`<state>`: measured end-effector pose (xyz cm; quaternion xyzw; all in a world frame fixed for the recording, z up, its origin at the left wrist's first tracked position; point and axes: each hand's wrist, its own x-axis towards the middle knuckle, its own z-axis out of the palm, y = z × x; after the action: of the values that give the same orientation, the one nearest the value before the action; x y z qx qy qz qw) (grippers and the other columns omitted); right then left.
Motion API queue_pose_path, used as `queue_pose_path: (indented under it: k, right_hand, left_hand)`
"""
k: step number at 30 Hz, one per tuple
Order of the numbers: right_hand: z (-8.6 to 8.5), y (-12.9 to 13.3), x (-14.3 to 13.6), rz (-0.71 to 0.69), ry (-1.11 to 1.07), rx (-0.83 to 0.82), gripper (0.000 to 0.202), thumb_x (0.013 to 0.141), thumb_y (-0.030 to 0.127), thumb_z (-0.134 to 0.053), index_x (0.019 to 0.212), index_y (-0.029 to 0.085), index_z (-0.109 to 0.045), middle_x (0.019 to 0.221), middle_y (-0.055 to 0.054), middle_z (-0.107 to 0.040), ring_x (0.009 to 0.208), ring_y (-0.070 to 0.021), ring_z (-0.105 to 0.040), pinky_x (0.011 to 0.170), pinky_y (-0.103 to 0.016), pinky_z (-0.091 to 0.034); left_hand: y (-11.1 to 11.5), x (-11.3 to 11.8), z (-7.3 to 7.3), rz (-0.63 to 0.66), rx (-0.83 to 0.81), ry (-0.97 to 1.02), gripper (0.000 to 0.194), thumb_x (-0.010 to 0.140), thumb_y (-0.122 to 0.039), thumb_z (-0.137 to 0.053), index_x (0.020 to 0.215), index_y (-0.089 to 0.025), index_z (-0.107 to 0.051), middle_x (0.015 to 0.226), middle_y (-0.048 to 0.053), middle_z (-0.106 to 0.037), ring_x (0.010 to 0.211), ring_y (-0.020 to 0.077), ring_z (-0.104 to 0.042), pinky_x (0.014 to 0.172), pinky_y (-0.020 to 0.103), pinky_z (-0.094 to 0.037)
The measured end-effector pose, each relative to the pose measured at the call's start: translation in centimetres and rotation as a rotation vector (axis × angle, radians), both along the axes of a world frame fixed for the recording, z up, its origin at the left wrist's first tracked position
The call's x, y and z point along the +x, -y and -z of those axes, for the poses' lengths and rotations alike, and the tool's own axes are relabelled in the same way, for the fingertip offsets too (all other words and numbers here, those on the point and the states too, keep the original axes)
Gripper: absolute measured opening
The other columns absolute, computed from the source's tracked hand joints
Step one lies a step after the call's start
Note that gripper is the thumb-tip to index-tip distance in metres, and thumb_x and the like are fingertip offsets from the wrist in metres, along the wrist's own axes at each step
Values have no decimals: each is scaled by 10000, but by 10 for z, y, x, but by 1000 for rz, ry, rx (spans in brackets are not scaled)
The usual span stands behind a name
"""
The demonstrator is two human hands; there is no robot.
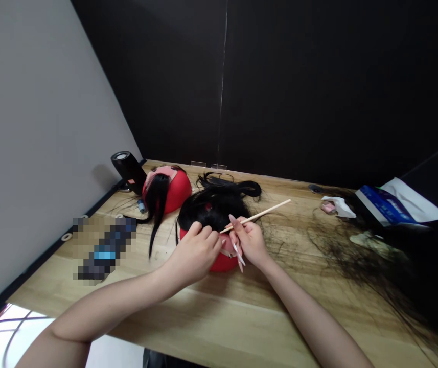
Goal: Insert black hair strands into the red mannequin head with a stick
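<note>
Black hair (219, 202) spreads over the back of a red head form (224, 264), which has a pale pink patch of cap at its front. My left hand (199, 251) rests at the form's near left side with its fingers curled together at the hair's edge. Whatever those fingers pinch is hidden. Between the thumb and fingers of my right hand (251, 243) is a thin wooden stick (268, 210). Its lower end meets the edge of the hair, close to my left fingertips, and its other end points up to the right.
Behind on the left stand a second red head form (178, 191) with dark hair and a black cylindrical speaker (129, 171). A blurred-out item (106, 254) lies left. Loose dark hair (356, 266), crumpled tissue (341, 206) and a blue-and-white packet (387, 206) occupy the right of the wooden table (188, 327).
</note>
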<state>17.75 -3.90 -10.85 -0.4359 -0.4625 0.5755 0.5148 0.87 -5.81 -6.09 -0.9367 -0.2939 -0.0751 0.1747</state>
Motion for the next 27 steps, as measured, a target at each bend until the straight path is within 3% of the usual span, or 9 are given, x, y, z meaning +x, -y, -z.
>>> queue_pose_path:
  k: [7, 17, 23, 27]
  right_hand:
    - [2, 0, 1, 3, -4, -2, 555, 770, 687, -646, 686, 152, -525, 427, 49, -500, 254, -48, -396, 261, -135, -317]
    - [3, 0, 1, 15, 15, 1, 550, 779, 678, -644, 673, 151, -525, 424, 47, -492, 261, -51, -405, 265, -140, -319]
    - [1, 1, 1, 9, 18, 2, 556, 770, 687, -644, 690, 148, -534, 430, 55, -490, 257, -41, -388, 255, -131, -289]
    - [0, 1, 1, 3, 7, 2, 552, 775, 681, -644, 684, 150, -526, 430, 57, -488, 258, -40, -390, 262, -129, -310]
  left_hand:
    - [8, -11, 6, 5, 45, 47, 163, 752, -22, -485, 759, -141, -597, 699, 61, -560, 666, 220, -496, 632, 369, -335]
    - [0, -2, 1, -6, 70, 103, 121, 841, -84, -502, 772, -139, -585, 709, 69, -566, 679, 226, -499, 618, 363, -298]
    - [17, -7, 0, 214, -193, 77, 124, 863, -135, -538, 745, -154, -569, 719, 36, -599, 697, 194, -498, 712, 358, -320]
    - [33, -13, -13, 359, -401, 2, 98, 885, -162, -577, 788, -161, -593, 732, 6, -606, 694, 167, -495, 761, 361, -344]
